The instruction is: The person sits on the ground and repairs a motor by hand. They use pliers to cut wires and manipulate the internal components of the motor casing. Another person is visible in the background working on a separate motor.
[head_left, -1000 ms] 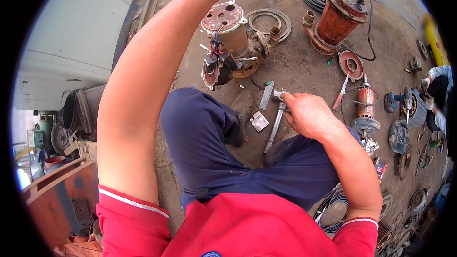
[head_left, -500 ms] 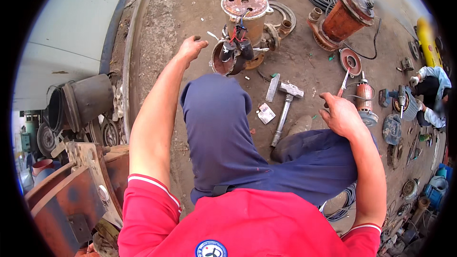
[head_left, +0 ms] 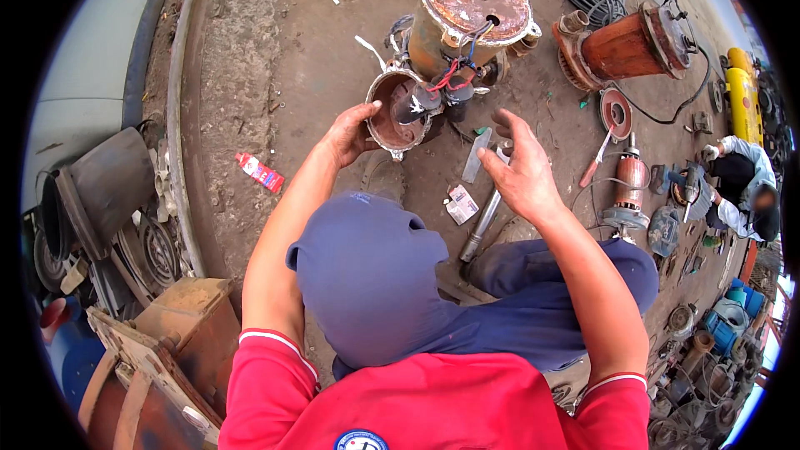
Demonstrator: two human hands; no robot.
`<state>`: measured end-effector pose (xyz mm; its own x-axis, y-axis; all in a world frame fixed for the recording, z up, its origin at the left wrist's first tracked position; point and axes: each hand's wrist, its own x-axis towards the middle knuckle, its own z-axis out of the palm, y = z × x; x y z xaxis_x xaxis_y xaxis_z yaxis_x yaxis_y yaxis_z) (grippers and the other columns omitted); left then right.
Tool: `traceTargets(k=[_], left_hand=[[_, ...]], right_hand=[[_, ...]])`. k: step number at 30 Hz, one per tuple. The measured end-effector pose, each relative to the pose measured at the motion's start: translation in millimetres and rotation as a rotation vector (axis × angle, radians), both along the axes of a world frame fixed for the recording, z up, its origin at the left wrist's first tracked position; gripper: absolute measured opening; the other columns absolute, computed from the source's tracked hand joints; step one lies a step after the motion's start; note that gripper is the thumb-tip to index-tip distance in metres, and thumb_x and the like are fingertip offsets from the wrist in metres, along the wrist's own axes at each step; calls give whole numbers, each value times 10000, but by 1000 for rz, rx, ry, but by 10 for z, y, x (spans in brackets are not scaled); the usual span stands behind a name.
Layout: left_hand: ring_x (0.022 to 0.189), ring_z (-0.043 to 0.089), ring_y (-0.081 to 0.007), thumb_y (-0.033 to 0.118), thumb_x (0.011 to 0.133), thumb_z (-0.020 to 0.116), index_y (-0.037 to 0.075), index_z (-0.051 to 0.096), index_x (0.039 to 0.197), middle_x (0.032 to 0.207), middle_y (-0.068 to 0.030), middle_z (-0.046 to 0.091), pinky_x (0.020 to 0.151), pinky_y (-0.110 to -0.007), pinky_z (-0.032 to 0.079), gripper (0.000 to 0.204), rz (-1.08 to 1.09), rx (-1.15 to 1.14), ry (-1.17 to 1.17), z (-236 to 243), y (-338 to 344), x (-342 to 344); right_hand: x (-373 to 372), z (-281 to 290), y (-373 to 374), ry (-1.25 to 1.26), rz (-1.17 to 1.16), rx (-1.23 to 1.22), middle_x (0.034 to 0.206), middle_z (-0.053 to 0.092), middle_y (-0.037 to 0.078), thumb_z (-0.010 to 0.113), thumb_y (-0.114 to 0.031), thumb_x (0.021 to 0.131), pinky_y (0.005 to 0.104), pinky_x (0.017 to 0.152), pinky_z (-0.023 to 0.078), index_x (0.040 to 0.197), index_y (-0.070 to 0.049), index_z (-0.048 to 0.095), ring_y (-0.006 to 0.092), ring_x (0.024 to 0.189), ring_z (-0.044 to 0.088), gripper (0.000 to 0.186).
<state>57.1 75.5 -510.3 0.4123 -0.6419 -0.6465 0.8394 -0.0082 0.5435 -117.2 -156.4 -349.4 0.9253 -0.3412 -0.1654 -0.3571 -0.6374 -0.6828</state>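
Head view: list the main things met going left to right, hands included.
Small red-and-white packet, left hand, open round rusty housing, crumpled white packet, right hand, reddish cylindrical rotor, yellow cylinder.

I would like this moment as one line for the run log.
left hand: holds round housing by rim | right hand: open, near hammer | nearby: white packet | farther: orange pump

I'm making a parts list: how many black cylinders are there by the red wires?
2: one black cylinder over the mouth of the round housing at the left hand, the second cylinder just right of it. More could be hidden inside the housing.
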Motion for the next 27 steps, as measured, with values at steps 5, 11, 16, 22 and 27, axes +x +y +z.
traceTargets(k=[5,11,16,22,27], left_hand=[[1137,625,-278,388,914,656,49,555,1273,1230,-116,635,983,-517,494,503,23,-46,6,20,34,9],[1151,602,-261,342,905,668,63,540,1259,1258,-107,600,992,-507,488,469,50,-97,39,1,63,-23],[1165,594,-263,327,921,652,38,520,1292,1280,-113,592,996,-499,481,489,86,-23,-13,41,80,-83],[1079,619,-193,196,921,673,-8,590,1250,1208,-102,642,943,-351,493,395,214,591,-880,283,57,-97],[952,628,-149,27,876,686,8,672,1092,1043,-70,669,848,-297,501,217,83,301,-1158,1396,-159,-135]], right_hand=[[491,-438,195,-102,-141,197,1271,586,238,720,-140,818,402,1024,447,1354,21,450,335,1191,587,621],[414,-399,225,-83,-208,673,1141,645,150,712,-104,853,325,921,491,1355,49,429,198,1039,620,595],[232,-169,286,27,-86,1019,1191,647,153,740,-177,861,347,892,535,1412,1,406,217,1060,636,668],[219,-30,383,-38,-176,1238,1233,631,148,766,-144,828,368,907,526,1407,-1,416,232,1094,627,691],[207,-94,312,-111,-185,1187,1238,614,109,762,-112,827,347,972,479,1408,1,431,197,1137,583,677]])
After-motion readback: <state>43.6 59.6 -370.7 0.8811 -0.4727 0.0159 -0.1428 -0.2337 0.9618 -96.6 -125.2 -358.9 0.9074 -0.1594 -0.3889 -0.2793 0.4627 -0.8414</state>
